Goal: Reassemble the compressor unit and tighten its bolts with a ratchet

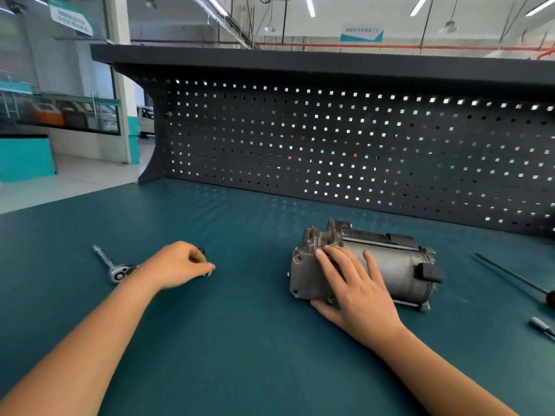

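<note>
On the teal worktop (240, 325), a grey metal compressor (390, 265) lies lengthwise left-right, cast head leftward, under flat right fingers (339, 265); left fingers (201, 266) pinch a bolt (210, 273).

I'm looking into a workshop: a bench with a teal mat (240, 340) is backing onto a dark perforated tool panel (330, 145), a ratchet (108, 262) is lying there, strip lights (310, 6) are glowing overhead, and possibly a white van (146, 120) is standing beyond.

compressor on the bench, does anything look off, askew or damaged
Nothing stands out. The compressor lies on its side on the green mat, with the right hand laid flat on it. The left hand pinches a small silver part beside the ratchet. No spill or visible damage.
</note>
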A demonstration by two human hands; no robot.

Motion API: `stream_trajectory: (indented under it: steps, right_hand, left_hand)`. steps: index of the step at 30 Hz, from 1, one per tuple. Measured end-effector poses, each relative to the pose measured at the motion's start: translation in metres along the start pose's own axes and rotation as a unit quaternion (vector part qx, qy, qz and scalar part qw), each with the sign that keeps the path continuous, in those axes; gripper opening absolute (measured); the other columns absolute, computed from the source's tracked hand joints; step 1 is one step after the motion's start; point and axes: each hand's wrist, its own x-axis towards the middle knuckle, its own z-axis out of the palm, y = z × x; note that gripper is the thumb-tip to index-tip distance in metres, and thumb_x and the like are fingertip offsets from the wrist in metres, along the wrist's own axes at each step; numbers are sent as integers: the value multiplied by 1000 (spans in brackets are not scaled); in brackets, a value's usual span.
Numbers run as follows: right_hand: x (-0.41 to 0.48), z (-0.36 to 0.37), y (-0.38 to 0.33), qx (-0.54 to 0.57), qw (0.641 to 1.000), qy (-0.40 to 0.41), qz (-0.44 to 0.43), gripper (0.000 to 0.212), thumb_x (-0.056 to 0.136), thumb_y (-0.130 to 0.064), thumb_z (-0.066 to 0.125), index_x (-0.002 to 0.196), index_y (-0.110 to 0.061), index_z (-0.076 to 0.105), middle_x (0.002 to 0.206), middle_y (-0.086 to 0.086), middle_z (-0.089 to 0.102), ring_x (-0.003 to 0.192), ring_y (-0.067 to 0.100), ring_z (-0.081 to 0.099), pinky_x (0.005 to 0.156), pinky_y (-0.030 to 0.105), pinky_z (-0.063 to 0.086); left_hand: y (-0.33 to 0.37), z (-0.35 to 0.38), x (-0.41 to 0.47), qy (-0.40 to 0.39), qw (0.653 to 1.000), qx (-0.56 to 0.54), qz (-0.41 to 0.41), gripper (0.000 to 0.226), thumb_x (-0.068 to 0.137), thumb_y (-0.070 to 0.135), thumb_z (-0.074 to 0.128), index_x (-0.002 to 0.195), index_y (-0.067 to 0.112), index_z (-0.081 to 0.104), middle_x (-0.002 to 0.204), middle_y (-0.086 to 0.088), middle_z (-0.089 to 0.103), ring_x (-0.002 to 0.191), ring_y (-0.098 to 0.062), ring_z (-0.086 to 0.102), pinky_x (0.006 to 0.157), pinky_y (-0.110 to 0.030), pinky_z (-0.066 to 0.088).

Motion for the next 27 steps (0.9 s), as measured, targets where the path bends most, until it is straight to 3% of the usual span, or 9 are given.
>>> stream_trajectory:
  steps: [4, 10, 16, 19, 21, 24, 27]
  right_hand:
    - [0, 0, -2, 8, 1000, -7, 13, 83, 43, -39, 91, 116, -8, 67, 109, 16, 67, 99, 28, 67, 78, 56, 51]
    - [2, -4, -8, 19, 999, -31, 36, 81, 43, -37, 91, 116, -12, 68, 108, 16, 67, 97, 28, 67, 75, 45, 55]
    - [-1, -8, -9, 22, 997, -42, 59, 83, 40, -30, 92, 115, -5, 67, 111, 17, 66, 100, 29, 67, 76, 50, 54]
    - [-3, -11, -9, 18, 996, -48, 66, 84, 41, -31, 92, 116, -5, 66, 112, 16, 66, 102, 29, 66, 77, 52, 52]
    - [-3, -13, -10, 21, 996, -50, 75, 83, 40, -31, 93, 115, -6, 67, 111, 16, 66, 100, 29, 67, 75, 53, 52]
    - [-3, -13, -12, 22, 994, -53, 94, 83, 38, -31, 94, 114, -7, 68, 110, 16, 67, 98, 29, 67, 73, 54, 53]
    - [-2, -12, -12, 18, 994, -53, 98, 83, 38, -33, 94, 113, -9, 69, 109, 16, 67, 98, 30, 68, 72, 55, 53]
  left_hand:
    - [3, 10, 2, 54, 998, 18, -11, 16, 83, 28, 68, 70, 28, 58, 78, 11, 59, 87, -16, 59, 81, -29, 47]
    - [2, 16, 6, 95, 994, 52, -17, 20, 83, 20, 66, 70, 28, 52, 80, 8, 57, 82, -19, 56, 68, -28, 40]
    - [8, 25, 4, 115, 987, 112, 29, 17, 89, 22, 58, 75, 17, 51, 95, -3, 47, 82, -22, 50, 71, -29, 38]
    - [16, 28, 2, 214, 973, 2, 89, 14, 90, 15, 55, 78, 16, 47, 96, 0, 53, 82, -19, 50, 70, -29, 34]
    - [23, 27, -1, 238, 957, -124, 110, 19, 90, 12, 54, 77, 19, 43, 89, 6, 61, 77, -15, 59, 64, -27, 42]
    - [37, 29, -10, 158, 933, -309, 98, 20, 92, 8, 52, 78, 18, 43, 72, 1, 64, 52, -7, 63, 43, -20, 48]
    - [49, 41, -22, 80, 928, -348, 106, 16, 91, 11, 58, 77, 15, 51, 54, 3, 56, 40, -10, 53, 38, -21, 43]
